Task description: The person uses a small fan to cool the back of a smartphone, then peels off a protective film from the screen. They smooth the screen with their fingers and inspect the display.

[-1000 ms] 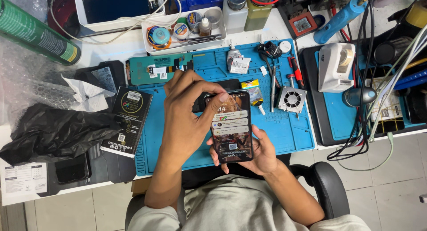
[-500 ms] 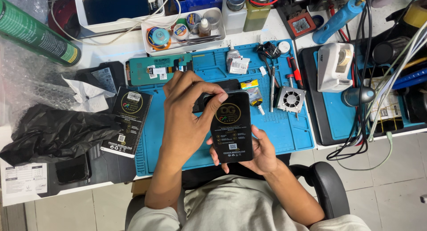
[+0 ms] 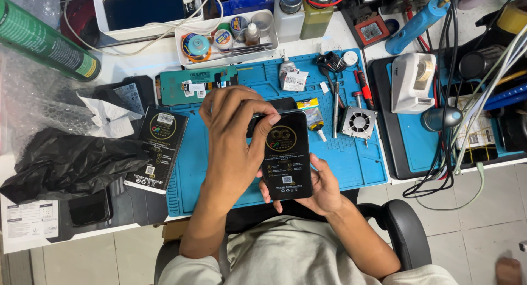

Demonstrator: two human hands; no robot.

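Right hand [image 3: 324,189] cupped the black flat packet [image 3: 285,156] from below w/ left hand [image 3: 233,145] pinching its top edge; best kept level over the blue mat [image 3: 357,164], grip firm.

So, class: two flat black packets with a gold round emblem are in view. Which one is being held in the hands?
The black packet over the blue mat's middle, gripped by both hands. The other packet lies untouched at the mat's left edge.

Black flat package [image 3: 285,156] with gold emblem: held above the blue mat. Matching black package [image 3: 156,150]: flat on the worktop, to its left. White form [image 3: 30,222]: worktop's lower left corner.
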